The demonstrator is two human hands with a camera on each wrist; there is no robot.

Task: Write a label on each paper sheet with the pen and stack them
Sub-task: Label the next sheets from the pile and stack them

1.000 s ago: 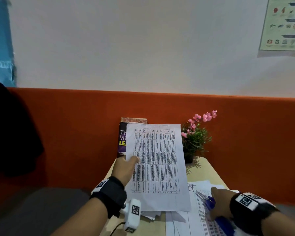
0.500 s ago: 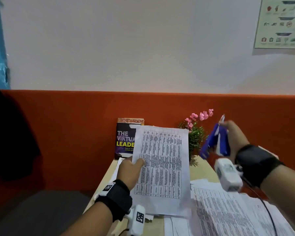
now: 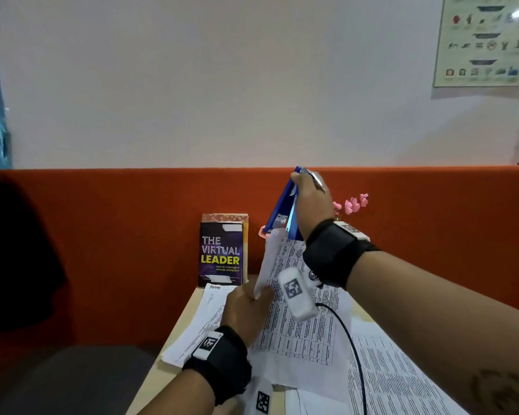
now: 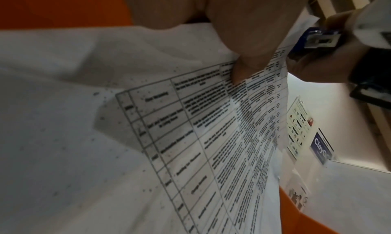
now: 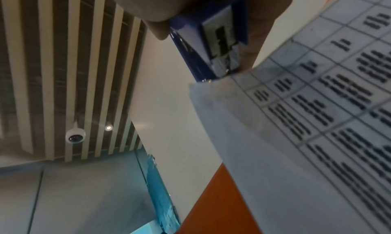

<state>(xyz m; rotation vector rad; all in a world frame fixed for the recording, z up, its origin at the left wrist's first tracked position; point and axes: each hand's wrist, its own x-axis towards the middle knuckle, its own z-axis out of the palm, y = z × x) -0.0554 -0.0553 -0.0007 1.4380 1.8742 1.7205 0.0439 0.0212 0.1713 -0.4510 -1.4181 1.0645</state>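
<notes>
My left hand (image 3: 256, 296) pinches the left edge of a printed table sheet (image 3: 300, 322) and holds it upright over the desk; its thumb (image 4: 243, 67) presses on the print. My right hand (image 3: 301, 190) grips a blue stapler (image 3: 282, 214) together with a silver pen (image 3: 316, 178). The stapler mouth (image 5: 220, 67) sits at the sheet's top corner (image 5: 203, 87). I cannot tell whether the paper is between its jaws. A labelled paper stack (image 3: 198, 322) lies under my left hand.
More printed sheets (image 3: 399, 372) cover the right of the tan desk (image 3: 159, 384). A book, "The Virtual Leader" (image 3: 221, 253), stands against the orange partition (image 3: 117, 235) behind it. Pink flowers (image 3: 352, 203) show past my right wrist.
My right hand lifted the stapler and pen off the desk and swung them left, up to the sheet's top corner. The held sheet turned more edge-on.
</notes>
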